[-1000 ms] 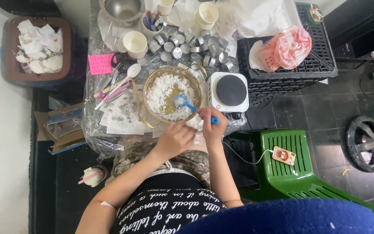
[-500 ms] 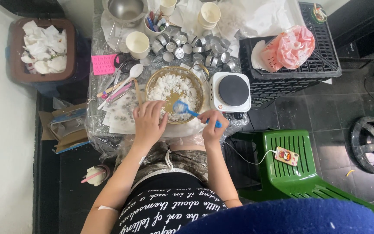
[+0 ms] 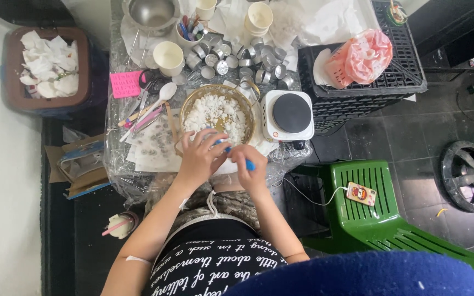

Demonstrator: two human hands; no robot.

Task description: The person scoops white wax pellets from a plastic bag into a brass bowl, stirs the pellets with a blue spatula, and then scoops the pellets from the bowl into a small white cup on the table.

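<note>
Both my hands together at near rim of bowl [image 3: 190, 107], heaped with white chunks [image 3: 215, 112]. Right hand [image 3: 250, 167] clamped on blue tool [image 3: 249, 164]. Left hand [image 3: 201, 156] cups its tip, probably scraping; grip hidden. Hot plate [image 3: 291, 113] right.

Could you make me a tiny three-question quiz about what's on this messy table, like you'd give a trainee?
1. True or false: the bowl holds white chunks.
2. What lies right of the bowl? A) hot plate B) kettle C) book
3. Fill in: the right hand holds a ____ handled tool.

Key: 1 true. 2 A. 3 blue. The left hand is at the bowl's near rim; whether it grips anything is unclear.
</note>
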